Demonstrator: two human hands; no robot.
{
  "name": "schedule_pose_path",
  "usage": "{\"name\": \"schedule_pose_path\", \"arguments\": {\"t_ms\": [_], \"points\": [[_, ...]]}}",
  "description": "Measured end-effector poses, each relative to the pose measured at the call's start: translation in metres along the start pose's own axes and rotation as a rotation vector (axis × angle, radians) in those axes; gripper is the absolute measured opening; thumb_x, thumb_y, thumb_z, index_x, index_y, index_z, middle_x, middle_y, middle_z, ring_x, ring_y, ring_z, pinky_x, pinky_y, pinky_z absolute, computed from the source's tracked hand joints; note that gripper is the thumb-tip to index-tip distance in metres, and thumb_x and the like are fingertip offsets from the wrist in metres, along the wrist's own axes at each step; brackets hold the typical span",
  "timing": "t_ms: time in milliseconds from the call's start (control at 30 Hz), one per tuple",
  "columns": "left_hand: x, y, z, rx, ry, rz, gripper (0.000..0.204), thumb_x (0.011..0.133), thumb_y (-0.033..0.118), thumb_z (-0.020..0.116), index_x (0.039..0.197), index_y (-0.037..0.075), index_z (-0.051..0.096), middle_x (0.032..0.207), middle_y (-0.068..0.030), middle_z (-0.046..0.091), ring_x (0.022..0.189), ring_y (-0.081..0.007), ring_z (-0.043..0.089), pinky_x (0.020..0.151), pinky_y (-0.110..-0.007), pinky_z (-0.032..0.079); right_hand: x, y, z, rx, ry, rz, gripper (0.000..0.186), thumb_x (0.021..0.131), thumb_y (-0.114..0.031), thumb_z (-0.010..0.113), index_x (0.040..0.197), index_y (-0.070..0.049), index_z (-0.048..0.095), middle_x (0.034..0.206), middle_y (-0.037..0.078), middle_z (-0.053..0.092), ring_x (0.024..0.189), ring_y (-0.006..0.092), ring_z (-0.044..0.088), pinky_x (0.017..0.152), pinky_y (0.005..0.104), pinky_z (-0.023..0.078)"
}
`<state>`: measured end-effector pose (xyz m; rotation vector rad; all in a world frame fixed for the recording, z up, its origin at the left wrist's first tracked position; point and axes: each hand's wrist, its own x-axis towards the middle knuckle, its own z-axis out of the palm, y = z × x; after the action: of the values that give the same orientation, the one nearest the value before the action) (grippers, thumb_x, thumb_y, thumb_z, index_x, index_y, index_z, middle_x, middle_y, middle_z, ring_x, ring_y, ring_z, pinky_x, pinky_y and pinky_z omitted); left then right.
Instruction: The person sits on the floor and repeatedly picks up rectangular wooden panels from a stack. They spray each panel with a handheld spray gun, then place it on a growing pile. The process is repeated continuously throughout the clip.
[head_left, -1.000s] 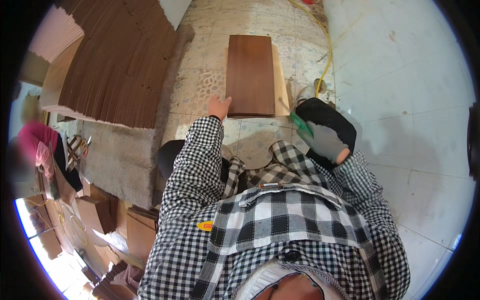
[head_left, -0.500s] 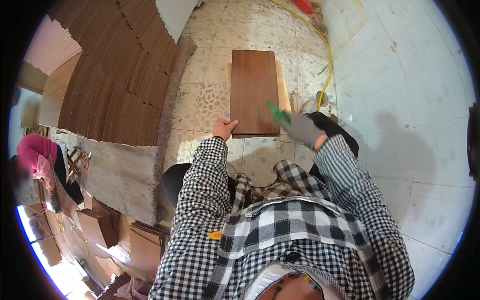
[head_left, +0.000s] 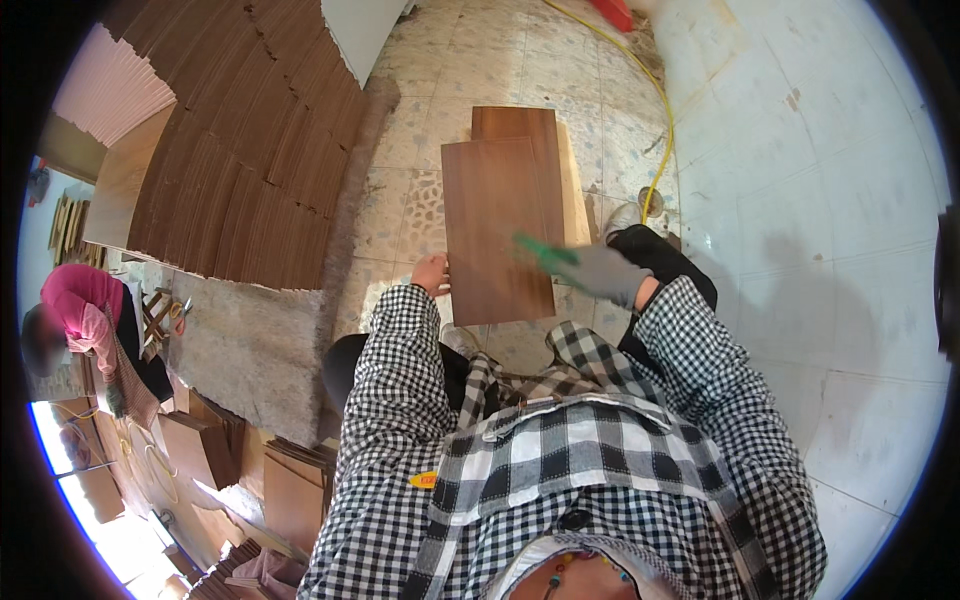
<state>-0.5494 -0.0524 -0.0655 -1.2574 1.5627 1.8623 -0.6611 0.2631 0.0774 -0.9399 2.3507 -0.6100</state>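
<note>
A brown wooden board [head_left: 497, 225] lies askew over another brown board [head_left: 513, 121], its near end jutting toward me and to the left. My left hand [head_left: 432, 274] grips the upper board's left edge, bare fingers curled at the side. Over the right part of that board is my right hand [head_left: 590, 270], in a grey glove with green fingers. Those fingers point left, stretched out and somewhat blurred; whether they touch the wood I cannot tell. Below the boards, on the right, a paler wooden piece [head_left: 575, 190] shows.
Large stacks of brown boards [head_left: 240, 150] stand at the left on a grey slab [head_left: 250, 340]. A yellow hose [head_left: 668, 130] runs along the white tiled wall [head_left: 800, 200] on the right. Another person [head_left: 100, 310] bends down at the far left, near scissors [head_left: 181, 312] and more boards [head_left: 200, 447].
The upper board has slid toward me and slightly left, uncovering the one below. My left hand moved left and nearer with it. My right hand's fingers have swung a little left and nearer.
</note>
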Motion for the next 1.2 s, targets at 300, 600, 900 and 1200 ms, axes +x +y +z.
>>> {"name": "schedule_pose_path", "arguments": {"t_ms": [300, 600, 900, 1200], "points": [[0.031, -0.004, 0.034, 0.326, 0.59, 0.405, 0.038, 0.106, 0.021, 0.041, 0.138, 0.005, 0.054, 0.132, -0.0208, 0.061, 0.116, -0.0355, 0.061, 0.094, -0.045, 0.053, -0.096, -0.047, -0.028, 0.095, -0.431, 0.125, 0.076, 0.098, -0.066, 0.042, 0.138, -0.003, 0.054, 0.116, 0.022, 0.066, 0.103, 0.0315, 0.064, 0.092, 0.0405, 0.049], [-0.101, 0.088, 0.018, -0.883, -0.732, 0.143, 0.058, 0.101, 0.045, 0.045, 0.14, 0.002, 0.046, 0.091, -0.0159, 0.053, 0.071, -0.0206, 0.047, 0.064, -0.03, 0.044, -0.125, -0.041, -0.033, 0.302, 0.055, -0.208, 0.056, 0.097, -0.036, 0.06, 0.147, -0.013, 0.049, 0.098, 0.013, 0.068, 0.09, 0.026, 0.065, 0.085, 0.0341, 0.051], [-0.14, 0.092, -0.01, -0.859, -0.92, 0.237, 0.067, 0.096, 0.055, 0.05, 0.14, 0.003, 0.046, 0.13, -0.0274, 0.05, 0.093, -0.0289, 0.057, 0.069, -0.034, 0.052, -0.038, -0.108, -0.062, 0.079, 0.248, -0.062, 0.057, 0.095, -0.05, 0.057, 0.138, -0.012, 0.053, 0.093, 0.019, 0.07, 0.087, 0.0294, 0.069, 0.079, 0.0452, 0.054], [-0.131, 0.089, -0.019, -0.919, -0.752, 0.258, 0.068, 0.094, 0.058, 0.051, 0.14, 0.008, 0.048, 0.133, -0.0242, 0.047, 0.091, -0.0285, 0.053, 0.063, -0.033, 0.048, -0.082, -0.06, -0.058, 0.175, 0.283, 0.01, 0.052, 0.101, -0.05, 0.049, 0.128, -0.007, 0.06, 0.078, 0.012, 0.069, 0.065, 0.0191, 0.067, 0.06, 0.0361, 0.054]]}}
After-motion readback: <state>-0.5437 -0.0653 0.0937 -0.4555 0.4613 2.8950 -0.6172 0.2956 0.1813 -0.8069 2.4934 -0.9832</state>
